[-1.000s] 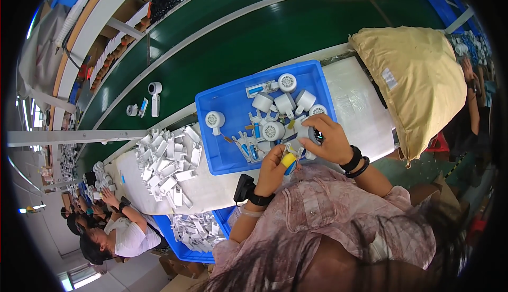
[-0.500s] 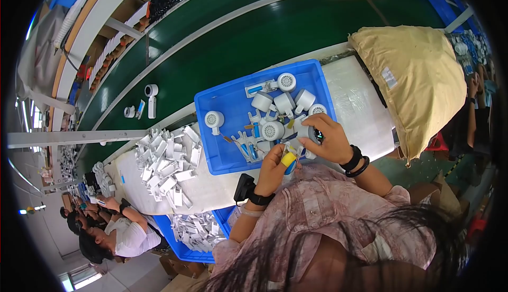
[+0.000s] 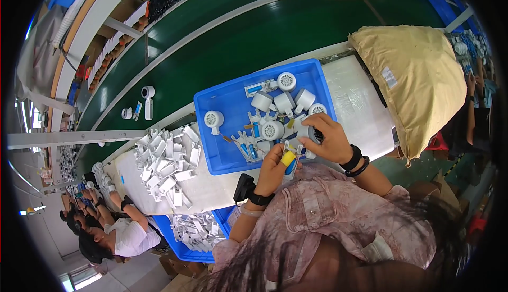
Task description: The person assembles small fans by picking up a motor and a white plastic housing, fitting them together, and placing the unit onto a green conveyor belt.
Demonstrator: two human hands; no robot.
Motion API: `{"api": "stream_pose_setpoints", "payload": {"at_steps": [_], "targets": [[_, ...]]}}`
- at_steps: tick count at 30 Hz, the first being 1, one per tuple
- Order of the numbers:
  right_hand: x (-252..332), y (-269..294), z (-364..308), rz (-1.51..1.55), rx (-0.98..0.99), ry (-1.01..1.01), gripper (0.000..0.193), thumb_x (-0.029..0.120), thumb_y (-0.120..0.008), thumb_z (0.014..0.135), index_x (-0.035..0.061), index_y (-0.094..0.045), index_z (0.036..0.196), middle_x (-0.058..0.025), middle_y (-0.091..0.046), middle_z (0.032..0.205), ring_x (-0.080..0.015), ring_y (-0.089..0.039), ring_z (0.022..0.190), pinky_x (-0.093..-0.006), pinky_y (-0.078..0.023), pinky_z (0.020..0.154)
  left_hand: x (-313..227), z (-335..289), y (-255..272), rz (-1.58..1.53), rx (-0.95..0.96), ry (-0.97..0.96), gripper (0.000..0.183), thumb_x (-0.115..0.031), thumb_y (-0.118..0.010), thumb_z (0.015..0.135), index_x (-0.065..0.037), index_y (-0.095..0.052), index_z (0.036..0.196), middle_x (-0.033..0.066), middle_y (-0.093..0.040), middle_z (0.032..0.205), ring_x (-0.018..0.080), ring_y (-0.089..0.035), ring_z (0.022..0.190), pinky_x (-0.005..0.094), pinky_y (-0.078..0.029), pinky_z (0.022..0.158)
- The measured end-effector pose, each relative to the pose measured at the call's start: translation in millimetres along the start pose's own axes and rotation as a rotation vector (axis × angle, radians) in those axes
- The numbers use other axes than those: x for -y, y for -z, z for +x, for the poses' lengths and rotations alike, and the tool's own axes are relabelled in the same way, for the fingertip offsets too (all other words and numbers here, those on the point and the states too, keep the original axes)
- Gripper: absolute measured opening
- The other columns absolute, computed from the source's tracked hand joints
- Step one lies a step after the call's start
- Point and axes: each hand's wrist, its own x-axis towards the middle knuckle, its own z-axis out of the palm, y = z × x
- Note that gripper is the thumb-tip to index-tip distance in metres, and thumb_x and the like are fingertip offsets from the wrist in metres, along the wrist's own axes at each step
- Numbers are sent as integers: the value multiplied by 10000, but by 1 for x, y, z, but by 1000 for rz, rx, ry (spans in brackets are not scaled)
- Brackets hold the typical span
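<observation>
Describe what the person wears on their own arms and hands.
Both hands are bare, no gloves. The left hand has a black watch-like band at the wrist, plus a thin pale band below it. The right hand wears two black bands. Loose pinkish patterned sleeves cover the upper arms.

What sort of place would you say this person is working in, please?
Most likely a factory assembly line. A long green conveyor belt runs past the bench, a blue bin holds small white fan parts, and other workers sit alongside it with a heap of white plastic pieces.
</observation>
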Motion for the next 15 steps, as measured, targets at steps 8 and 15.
{"api": "stream_pose_setpoints", "payload": {"at_steps": [8,15], "targets": [[-7,-5,11,193,99,-122,318,170,-742,775,48,-623,1044,-92,-621,942,-182,-581,775,-264,-463,692,10,6,16,80,-19,-70,258,-133,-500,972,-40,-499,1212,58,-615,1071,152,-629,927,261,-541,714],[-52,6,83,513,80,-293,188,116,-606,895,36,-594,1066,-9,-624,953,-81,-574,887,-230,-471,766,16,0,87,-63,-607,-184,308,-74,-506,914,-43,-510,1221,72,-567,1116,162,-549,999,312,-486,864]]}}
